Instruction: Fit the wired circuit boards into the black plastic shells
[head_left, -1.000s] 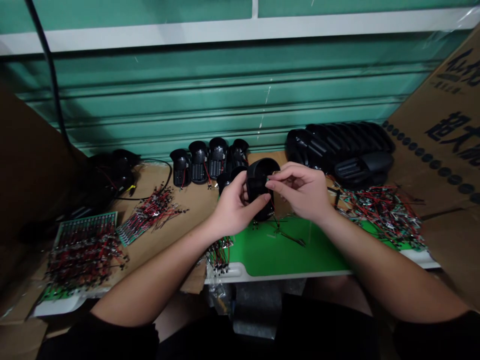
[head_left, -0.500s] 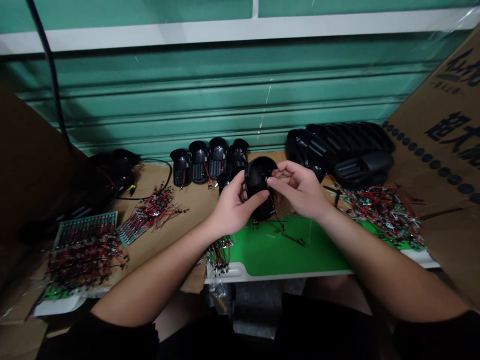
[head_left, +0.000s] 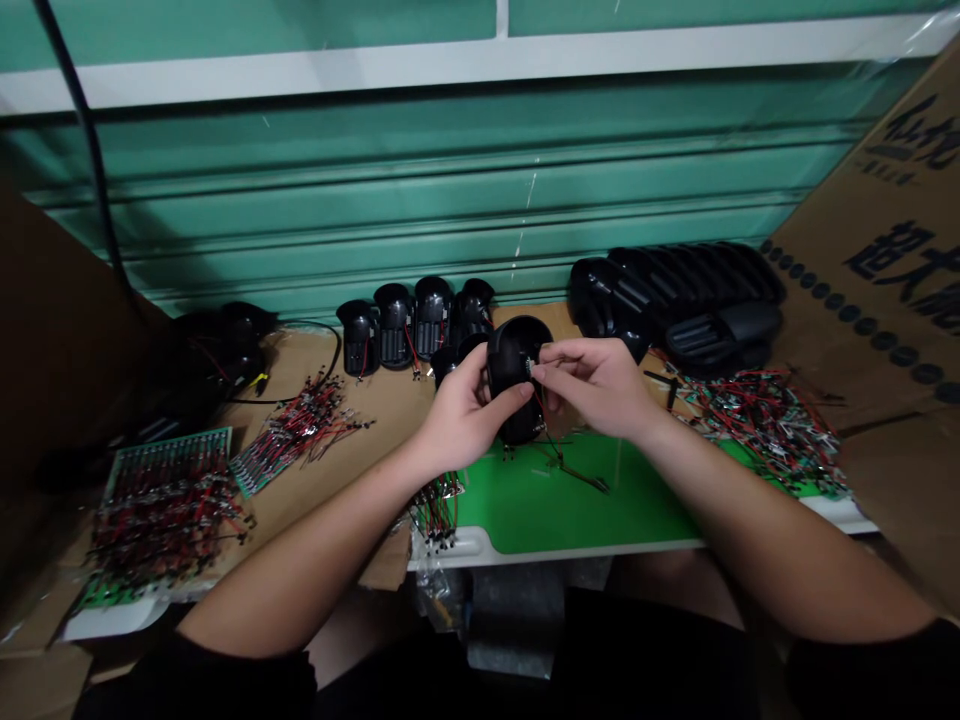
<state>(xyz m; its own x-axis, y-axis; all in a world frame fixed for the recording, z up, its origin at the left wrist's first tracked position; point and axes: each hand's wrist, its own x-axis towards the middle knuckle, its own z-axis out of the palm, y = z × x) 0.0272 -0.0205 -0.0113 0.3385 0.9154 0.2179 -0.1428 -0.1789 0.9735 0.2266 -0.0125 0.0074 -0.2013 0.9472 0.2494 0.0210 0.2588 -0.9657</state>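
Note:
My left hand (head_left: 459, 412) is wrapped round a black plastic housing (head_left: 512, 372) held upright above the green board (head_left: 570, 505). My right hand (head_left: 600, 385) pinches a small wired part (head_left: 534, 366) at the housing's open rim, with thin red and black leads hanging below it. Both hands meet at the middle of the view, just over the board's far edge.
A row of black housings (head_left: 416, 325) stands at the back by the green shutter. A stack of black shells (head_left: 679, 300) lies at the back right. Heaps of red-black wired parts (head_left: 757, 420) sit right, more wired parts (head_left: 296, 428) left, and a tray of them (head_left: 161, 510) far left. Cardboard flanks both sides.
My right hand has shifted slightly at the housing's rim, fingers drawing closer to the opening. The housing has tilted a little in my left hand. The view has moved slightly.

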